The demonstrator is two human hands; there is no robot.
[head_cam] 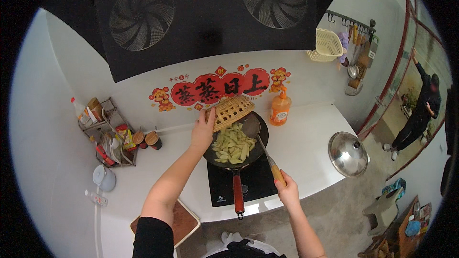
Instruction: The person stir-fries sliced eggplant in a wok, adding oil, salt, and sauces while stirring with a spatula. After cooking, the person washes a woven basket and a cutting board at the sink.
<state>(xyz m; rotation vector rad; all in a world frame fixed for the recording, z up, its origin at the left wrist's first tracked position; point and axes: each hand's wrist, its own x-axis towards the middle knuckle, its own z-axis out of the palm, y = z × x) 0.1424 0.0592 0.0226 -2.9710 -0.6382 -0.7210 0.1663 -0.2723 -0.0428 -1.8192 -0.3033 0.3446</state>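
Note:
My left hand (203,129) grips the near left rim of a woven bamboo basket (231,111), which is tipped over the back of a dark wok (264,139). Pale green vegetable pieces (233,144) lie heaped in the wok below the basket. In my right hand (287,190) is the wooden handle of a metal ladle or spatula (251,128), its head at the right side of the wok, beside the pieces. The wok rests on a black induction cooker (219,186), its red handle (238,193) towards me.
A domed metal lid (348,154) lies at the counter's right end. An orange pump bottle (280,109) stands behind the wok. On the left are a seasoning rack (111,132), lidded jars (153,140) and a canister (104,178). A range hood (211,14) hangs above. A person (423,104) stands in the doorway.

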